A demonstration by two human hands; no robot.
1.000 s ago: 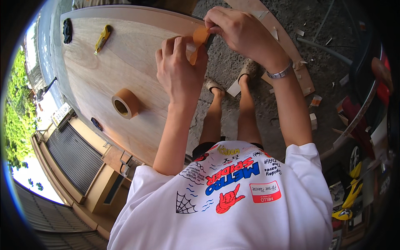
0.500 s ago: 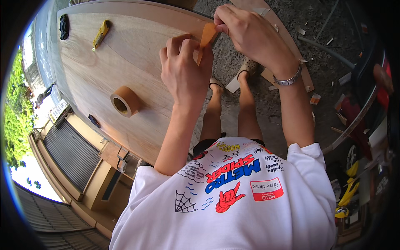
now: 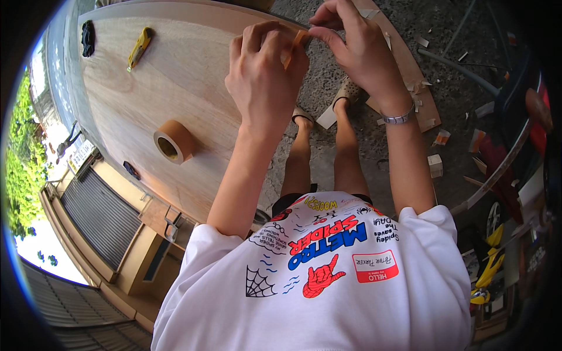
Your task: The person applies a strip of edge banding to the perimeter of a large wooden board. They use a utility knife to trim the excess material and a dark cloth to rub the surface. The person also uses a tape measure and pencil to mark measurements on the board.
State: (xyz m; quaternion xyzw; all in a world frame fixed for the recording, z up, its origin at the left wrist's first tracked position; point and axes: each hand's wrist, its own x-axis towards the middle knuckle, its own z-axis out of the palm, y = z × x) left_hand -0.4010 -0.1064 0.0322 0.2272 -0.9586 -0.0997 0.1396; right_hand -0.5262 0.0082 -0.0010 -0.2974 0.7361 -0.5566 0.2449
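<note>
A short strip of brown adhesive tape [image 3: 297, 42] is held by my left hand [image 3: 262, 76], its fingers bent round it above the far edge of a large pale plywood panel [image 3: 199, 88]. Just to the right is my right hand [image 3: 366, 58], wearing a metal watch. Its thumb and fingers are apart, and the thumb tip meets the strip's upper end. On the panel, left of my forearm, a roll of brown tape [image 3: 183, 139] stands with its hollow core showing. Farther off on the wood lies a yellow utility knife [image 3: 140, 49].
A black object [image 3: 88, 38] lies at the panel's far left, and a small dark one [image 3: 132, 170] near its left edge. White scraps [image 3: 422, 42] litter the rough floor [image 3: 404, 26] on the right, beside a curved wooden strip [image 3: 424, 108]. A metal bar [image 3: 459, 71] crosses there.
My right hand has shifted up and its pinch on the strip has loosened. My left hand has moved slightly up and right, and less of the strip shows.
</note>
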